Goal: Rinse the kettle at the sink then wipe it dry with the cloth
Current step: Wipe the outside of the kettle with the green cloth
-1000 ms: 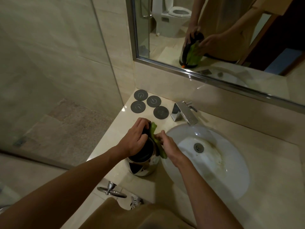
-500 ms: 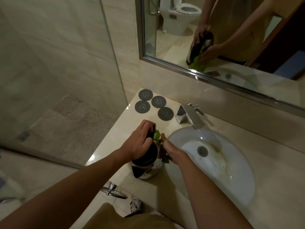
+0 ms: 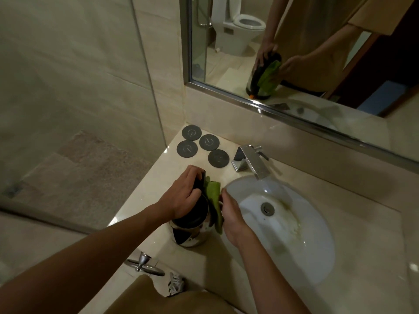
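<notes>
left hand (image 3: 184, 196) grips the kettle (image 3: 192, 225) upright on the desk (image 3: 145, 189) beside the sink (image 3: 317, 245); right hand (image 3: 231, 218) presses the green cloth (image 3: 213, 196) to its side.

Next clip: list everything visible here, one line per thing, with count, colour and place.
kettle: 1, shiny steel with black top, on the counter left of the basin
cloth: 1, green, against the kettle's right side
coasters: 4, dark grey, round, back left of the counter
tap: 1, chrome, behind the basin
basin: 1, white, stained, set in the counter
counter: 1, beige stone
mirror: 1, steel-framed, on the wall
left hand: grips the kettle's top
right hand: presses the cloth to the kettle
</notes>
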### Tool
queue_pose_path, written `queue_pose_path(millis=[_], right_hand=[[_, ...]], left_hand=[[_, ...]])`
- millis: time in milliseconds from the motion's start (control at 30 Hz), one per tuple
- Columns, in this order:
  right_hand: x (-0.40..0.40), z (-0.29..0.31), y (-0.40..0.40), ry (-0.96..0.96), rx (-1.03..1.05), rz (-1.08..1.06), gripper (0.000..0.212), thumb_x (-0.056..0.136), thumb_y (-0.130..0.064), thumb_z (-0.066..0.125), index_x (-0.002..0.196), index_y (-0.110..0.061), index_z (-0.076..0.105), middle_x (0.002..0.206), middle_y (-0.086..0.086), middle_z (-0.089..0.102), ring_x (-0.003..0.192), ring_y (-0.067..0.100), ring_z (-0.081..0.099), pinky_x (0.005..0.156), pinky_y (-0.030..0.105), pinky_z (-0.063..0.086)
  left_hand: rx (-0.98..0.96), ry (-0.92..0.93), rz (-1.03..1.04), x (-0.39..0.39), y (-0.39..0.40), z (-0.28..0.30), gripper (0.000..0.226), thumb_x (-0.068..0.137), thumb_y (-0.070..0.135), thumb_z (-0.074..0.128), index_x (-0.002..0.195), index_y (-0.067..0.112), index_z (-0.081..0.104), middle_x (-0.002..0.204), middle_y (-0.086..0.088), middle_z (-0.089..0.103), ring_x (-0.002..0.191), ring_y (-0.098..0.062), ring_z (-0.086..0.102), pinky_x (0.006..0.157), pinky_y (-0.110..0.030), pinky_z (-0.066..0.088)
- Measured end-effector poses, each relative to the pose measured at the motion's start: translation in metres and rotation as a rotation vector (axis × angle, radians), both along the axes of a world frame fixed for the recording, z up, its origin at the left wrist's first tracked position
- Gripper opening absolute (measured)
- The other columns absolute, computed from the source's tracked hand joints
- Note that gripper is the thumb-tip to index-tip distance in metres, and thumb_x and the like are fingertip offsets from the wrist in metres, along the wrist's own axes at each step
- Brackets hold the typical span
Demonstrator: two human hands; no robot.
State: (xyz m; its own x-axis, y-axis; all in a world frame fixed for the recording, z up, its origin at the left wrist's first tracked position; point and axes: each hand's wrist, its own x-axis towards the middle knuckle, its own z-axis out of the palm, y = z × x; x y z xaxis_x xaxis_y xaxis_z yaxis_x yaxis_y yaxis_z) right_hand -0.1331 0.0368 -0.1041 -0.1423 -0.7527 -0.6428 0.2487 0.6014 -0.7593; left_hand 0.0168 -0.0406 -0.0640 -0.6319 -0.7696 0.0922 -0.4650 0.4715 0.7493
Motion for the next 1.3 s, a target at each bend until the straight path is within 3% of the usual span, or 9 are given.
queue_pose_path(millis=[133, 300, 400, 467, 600, 767, 933, 1067, 1300], right_hand=[[0.017, -0.009, -0.020, 0.040, 0.042, 0.041, 0.056, 0.094, -0.064, 0.045, 0.129, -0.020, 0.050, 0.128, 0.010, 0.063, 0.113, 0.022, 0.063, 0.098, 0.047, 0.055], [0.021, -0.010, -0.008, -0.005, 0.056, 0.075, 0.044, 0.104, -0.052, 0.032, 0.098, -0.024, 0.066, 0.083, -0.006, 0.073, 0.086, 0.014, 0.063, 0.073, 0.025, 0.055], [0.024, -0.017, 0.003, -0.062, 0.141, 0.015, 0.049, 0.098, -0.069, 0.032, 0.107, -0.037, 0.069, 0.114, -0.003, 0.072, 0.115, 0.020, 0.060, 0.108, 0.043, 0.046], [0.027, -0.017, 0.010, -0.054, 0.134, 0.005, 0.049, 0.098, -0.070, 0.028, 0.108, -0.040, 0.067, 0.126, -0.001, 0.067, 0.121, 0.020, 0.057, 0.115, 0.043, 0.039], [0.032, -0.007, 0.013, -0.021, 0.012, 0.051, 0.046, 0.101, -0.065, 0.025, 0.126, -0.044, 0.059, 0.127, -0.009, 0.065, 0.116, 0.009, 0.058, 0.107, 0.040, 0.046], [0.030, -0.002, 0.006, 0.022, -0.023, 0.081, 0.052, 0.099, -0.065, 0.029, 0.134, -0.035, 0.055, 0.126, -0.001, 0.066, 0.096, 0.006, 0.060, 0.072, 0.023, 0.048], [0.026, -0.018, 0.016, -0.104, 0.108, -0.044, 0.047, 0.103, -0.062, 0.026, 0.111, -0.039, 0.066, 0.117, -0.005, 0.067, 0.113, 0.014, 0.057, 0.108, 0.039, 0.043], [0.033, -0.017, 0.021, -0.176, 0.072, -0.226, 0.040, 0.106, -0.047, 0.037, 0.124, -0.024, 0.065, 0.120, 0.009, 0.068, 0.097, 0.015, 0.059, 0.087, 0.032, 0.049], [0.030, -0.011, 0.026, -0.024, -0.003, -0.387, 0.033, 0.106, -0.014, 0.041, 0.134, -0.028, 0.054, 0.127, 0.004, 0.062, 0.116, 0.021, 0.060, 0.104, 0.043, 0.051]], left_hand=[[-0.010, -0.009, 0.001, 0.000, 0.001, 0.000, 0.031, 0.076, 0.037, 0.033, 0.102, 0.022, 0.036, 0.109, -0.002, 0.045, 0.091, -0.020, 0.048, 0.072, -0.017, 0.040], [-0.002, -0.017, 0.027, 0.001, 0.001, 0.000, 0.028, 0.079, 0.029, 0.039, 0.106, 0.018, 0.038, 0.106, -0.002, 0.044, 0.084, -0.019, 0.047, 0.069, -0.016, 0.037], [0.006, -0.016, 0.039, 0.002, 0.001, -0.002, 0.032, 0.080, 0.028, 0.040, 0.110, 0.016, 0.039, 0.105, -0.001, 0.043, 0.085, -0.019, 0.047, 0.069, -0.020, 0.039], [0.002, -0.018, 0.042, 0.002, 0.001, -0.001, 0.033, 0.080, 0.028, 0.040, 0.111, 0.015, 0.040, 0.105, -0.001, 0.044, 0.085, -0.018, 0.047, 0.069, -0.019, 0.039], [0.004, -0.006, 0.038, 0.001, 0.001, 0.001, 0.032, 0.078, 0.030, 0.038, 0.108, 0.016, 0.039, 0.104, -0.001, 0.044, 0.083, -0.018, 0.047, 0.068, -0.019, 0.037], [-0.022, -0.005, 0.030, 0.001, 0.002, 0.002, 0.037, 0.077, 0.036, 0.034, 0.106, 0.015, 0.040, 0.103, -0.001, 0.044, 0.083, -0.018, 0.046, 0.069, -0.017, 0.037], [-0.012, 0.001, 0.028, 0.001, 0.002, 0.001, 0.041, 0.078, 0.037, 0.034, 0.112, 0.015, 0.041, 0.106, 0.000, 0.043, 0.087, -0.019, 0.048, 0.073, -0.023, 0.043], [-0.008, -0.005, 0.031, 0.001, 0.001, 0.000, 0.038, 0.079, 0.035, 0.036, 0.111, 0.016, 0.041, 0.106, 0.001, 0.042, 0.087, -0.018, 0.048, 0.074, -0.026, 0.044], [-0.023, -0.004, 0.022, 0.001, 0.002, 0.000, 0.030, 0.077, 0.038, 0.035, 0.104, 0.026, 0.037, 0.104, 0.001, 0.042, 0.084, -0.017, 0.047, 0.070, -0.022, 0.040]])
